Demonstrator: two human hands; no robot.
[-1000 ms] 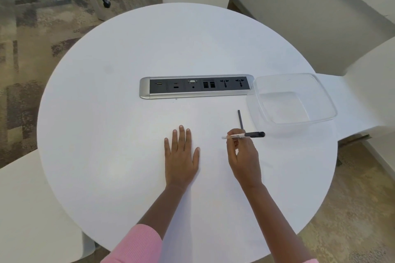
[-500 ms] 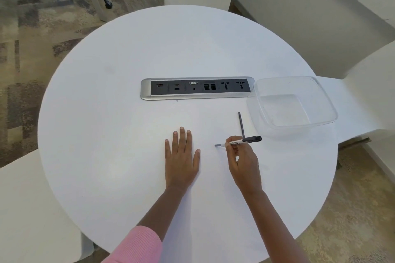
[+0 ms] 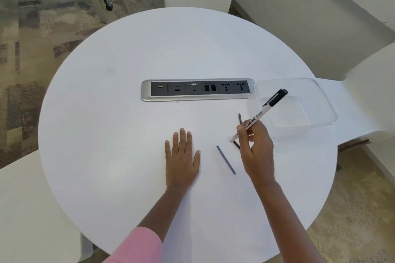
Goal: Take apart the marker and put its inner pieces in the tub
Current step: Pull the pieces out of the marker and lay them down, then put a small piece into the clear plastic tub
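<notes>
While the left hand (image 3: pixel 181 156) lies flat and open on the tabletop (image 3: pixel 128 70), the right hand (image 3: pixel 255 147) grips the marker (image 3: pixel 258 115) tilted. A dark rod (image 3: pixel 226 159) lies between both hands.

Marker (image 3: pixel 259 114) tilted, capped; grey rod (image 3: pixel 226 159) on table; clear tub (image 3: pixel 324 104).

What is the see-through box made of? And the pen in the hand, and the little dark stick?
The clear square tub looks like thin glossy plastic: you see the table through it and its rim shines. The white marker with the black cap, held in the right hand, looks like smooth hard plastic with printed letters. The thin dark grey rod looks matt; fibre or plastic, I cannot tell.
</notes>
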